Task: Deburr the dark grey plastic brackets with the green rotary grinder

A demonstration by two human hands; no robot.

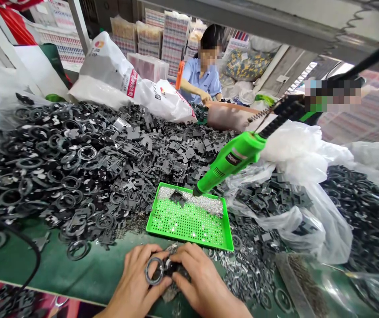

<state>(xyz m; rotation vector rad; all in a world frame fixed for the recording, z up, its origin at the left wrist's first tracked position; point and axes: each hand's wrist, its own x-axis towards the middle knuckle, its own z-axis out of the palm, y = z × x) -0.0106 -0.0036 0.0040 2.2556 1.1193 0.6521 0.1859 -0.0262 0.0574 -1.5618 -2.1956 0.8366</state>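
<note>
Ring (pixel 146 271), dark grey, held in the left hand (pixel 134 285), touching a small black part (pixel 172 267) gripped by the right hand (pixel 205 282); hands together over the green bench mat (pixel 76 269). Green perforated tray (pixel 189 225) just ahead, heaped grey parts (pixel 109 163) beyond.

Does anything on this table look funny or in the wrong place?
Yes. One dark plastic bracket lies on top of the tiny silver pieces in the green perforated tray. The other brackets sit in the big loose heap, so this one looks out of place.
</note>
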